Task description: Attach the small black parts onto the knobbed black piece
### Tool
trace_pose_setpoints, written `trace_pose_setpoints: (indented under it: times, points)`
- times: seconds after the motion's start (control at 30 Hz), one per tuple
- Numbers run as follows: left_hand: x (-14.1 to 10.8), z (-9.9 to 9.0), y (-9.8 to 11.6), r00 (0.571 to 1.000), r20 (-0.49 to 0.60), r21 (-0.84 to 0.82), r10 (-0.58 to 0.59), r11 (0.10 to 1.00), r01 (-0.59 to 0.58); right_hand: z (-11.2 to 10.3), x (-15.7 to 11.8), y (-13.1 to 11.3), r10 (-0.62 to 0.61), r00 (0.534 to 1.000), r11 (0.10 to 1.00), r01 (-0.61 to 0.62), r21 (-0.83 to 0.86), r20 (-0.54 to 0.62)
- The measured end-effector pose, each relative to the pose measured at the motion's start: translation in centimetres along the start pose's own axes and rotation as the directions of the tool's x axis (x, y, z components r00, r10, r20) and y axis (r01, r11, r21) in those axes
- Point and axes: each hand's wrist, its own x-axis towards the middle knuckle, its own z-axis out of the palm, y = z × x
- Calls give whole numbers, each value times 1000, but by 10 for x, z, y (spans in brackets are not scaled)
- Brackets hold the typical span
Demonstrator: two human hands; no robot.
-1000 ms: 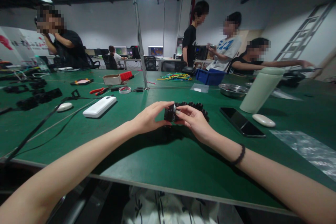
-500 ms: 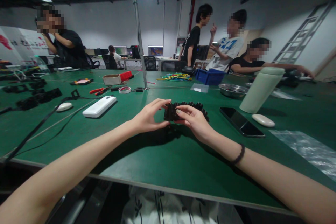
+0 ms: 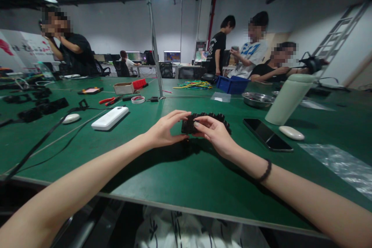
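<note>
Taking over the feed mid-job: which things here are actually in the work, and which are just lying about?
In the work:
left hand
right hand
black toothed chain part, gripped by both hands

Lying about:
white power bank
phone
pale bottle
red pliers
metal bowl
blue bin

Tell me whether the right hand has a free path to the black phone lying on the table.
Probably yes. The black phone lies flat just to the right of the right hand, with only bare green table between them. The hand would first have to let go of the black toothed part.
</note>
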Motion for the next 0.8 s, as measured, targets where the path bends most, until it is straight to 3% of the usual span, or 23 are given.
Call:
trace_pose_setpoints:
  times: [0.8]
  points:
    - [-3, 1, -5, 999, 31, 24, 33, 999, -34, -2, -1, 0, -102, 994, 984, 106, -146, 34]
